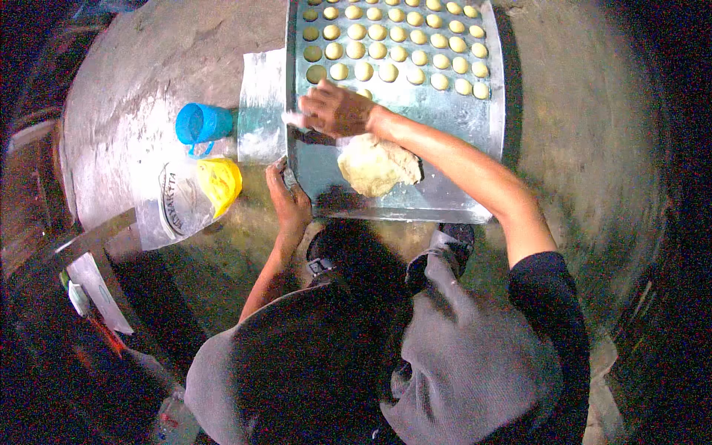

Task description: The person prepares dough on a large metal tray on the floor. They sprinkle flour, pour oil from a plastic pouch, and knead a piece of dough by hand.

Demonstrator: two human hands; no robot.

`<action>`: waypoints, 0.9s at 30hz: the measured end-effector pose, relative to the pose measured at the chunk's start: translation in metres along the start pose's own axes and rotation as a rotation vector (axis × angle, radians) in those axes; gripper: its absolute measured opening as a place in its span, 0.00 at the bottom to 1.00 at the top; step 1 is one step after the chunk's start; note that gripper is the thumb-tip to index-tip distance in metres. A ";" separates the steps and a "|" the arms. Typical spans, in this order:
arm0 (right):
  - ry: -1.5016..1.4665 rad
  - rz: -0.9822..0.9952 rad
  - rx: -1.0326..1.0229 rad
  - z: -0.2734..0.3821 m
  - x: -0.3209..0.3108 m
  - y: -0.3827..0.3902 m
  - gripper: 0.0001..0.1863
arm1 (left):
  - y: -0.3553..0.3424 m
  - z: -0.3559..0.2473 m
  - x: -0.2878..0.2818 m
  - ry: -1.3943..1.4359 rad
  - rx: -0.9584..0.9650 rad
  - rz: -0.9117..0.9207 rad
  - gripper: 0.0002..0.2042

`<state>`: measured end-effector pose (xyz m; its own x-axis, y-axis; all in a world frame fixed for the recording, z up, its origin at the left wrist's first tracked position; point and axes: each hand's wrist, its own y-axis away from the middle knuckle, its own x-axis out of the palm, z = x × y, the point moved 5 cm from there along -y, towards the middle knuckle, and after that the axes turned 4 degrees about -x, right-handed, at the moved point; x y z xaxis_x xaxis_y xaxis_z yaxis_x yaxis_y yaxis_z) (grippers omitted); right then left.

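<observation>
A metal tray [452, 148] lies in front of my feet, with rows of small round dough balls [377, 50] over its far part. A large uneven lump of pale dough [377, 167] rests on the tray's near part. My right hand [337, 110] reaches across above that lump toward the left rim, its fingers curled in. Something whitish and blurred shows by its fingertips; I cannot make out what it is. My left hand [289, 199] is closed at the tray's near left corner, its fingers against the floury rim.
Left of the tray lies a flour-dusted flat sheet [262, 104]. Beside it are a blue plastic mug [204, 123] and a clear printed bag [167, 204] with something yellow [220, 185] at it. A worn concrete floor [578, 133] surrounds them. My shoes are close to the tray's near edge.
</observation>
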<state>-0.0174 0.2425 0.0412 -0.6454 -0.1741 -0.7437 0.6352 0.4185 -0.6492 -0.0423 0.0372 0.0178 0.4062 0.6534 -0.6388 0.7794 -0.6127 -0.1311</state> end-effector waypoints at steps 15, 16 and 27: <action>-0.200 -0.149 0.403 -0.001 -0.033 -0.031 0.17 | 0.000 -0.008 -0.003 0.097 -0.021 -0.015 0.25; -0.198 -0.174 0.541 -0.004 -0.040 -0.039 0.15 | 0.001 -0.003 -0.002 0.140 -0.088 -0.032 0.25; -0.044 -0.069 0.460 0.054 0.011 -0.009 0.21 | -0.002 0.001 0.000 0.114 -0.151 -0.103 0.26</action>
<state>-0.0072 0.1886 0.0305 -0.6804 -0.2295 -0.6959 0.7200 -0.0323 -0.6933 -0.0440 0.0375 0.0177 0.3656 0.7604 -0.5368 0.8785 -0.4725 -0.0709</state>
